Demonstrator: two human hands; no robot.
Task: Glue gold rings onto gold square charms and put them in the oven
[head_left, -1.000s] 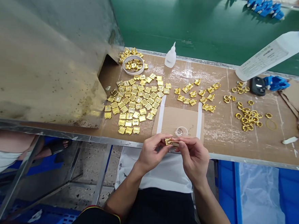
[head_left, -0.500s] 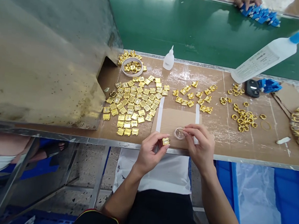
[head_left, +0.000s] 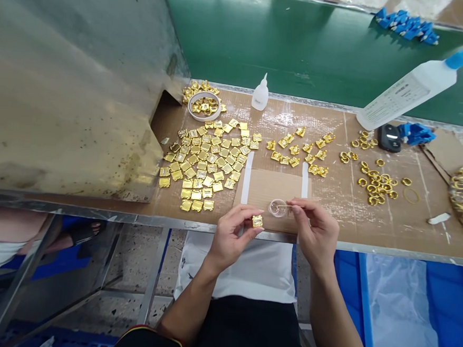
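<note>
**A:** What sits nearest the viewer?

**B:** At lower centre, the left hand [head_left: 229, 237] pinches a small gold square fitting [head_left: 256, 221] between thumb and fingertips. The other fingers are curled. It is held just off the front edge of the workbench [head_left: 370, 225].

**A:** And the other hand?

**B:** Just to the right, the right hand [head_left: 317, 229] is closed on a thin stick [head_left: 287, 206]. The stick's tip reaches into a small clear dish [head_left: 277, 208] on a cardboard pad [head_left: 272, 183].

**A:** What could go wrong?

**B:** In my judgement, the fitting is gripped only by its edges over the lap, so it could slip and fall. A careless poke from the stick could also tip the light dish.

**A:** Farther back?

**B:** Rows of gold fittings [head_left: 206, 161] lie centre left, with gold rings [head_left: 377, 183] to the right. Beyond them are a tape ring [head_left: 205, 104] and a small dropper bottle [head_left: 260, 93]. A large white bottle [head_left: 407, 96] lies at upper right.
</note>
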